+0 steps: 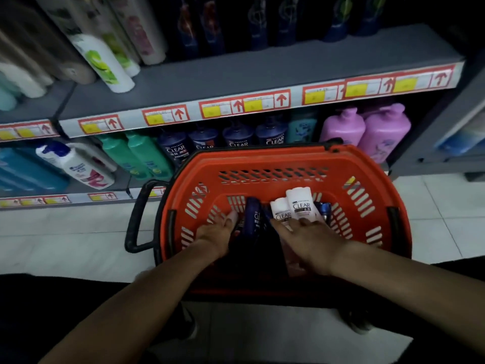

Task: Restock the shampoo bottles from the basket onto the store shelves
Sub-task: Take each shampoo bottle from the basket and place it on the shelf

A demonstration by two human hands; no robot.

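While we reach into the orange slotted plastic basket [262, 164], our left hand [219, 231] sits near its left wall, thumb laid against a dark blue Clear shampoo bottle [252, 216] mid-basket. The fingers are hidden, so we cannot tell whether it grips. Just right of that, two white Clear bottles [299, 204] lean together in the basket, and our right hand [312, 239] touches their lower ends, fingers spread and fairly straight. Beyond the basket stands the grey metal shelf [236, 74].

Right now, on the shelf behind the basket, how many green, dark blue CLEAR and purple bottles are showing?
green bottles: 2
dark blue CLEAR bottles: 4
purple bottles: 2
Total: 8
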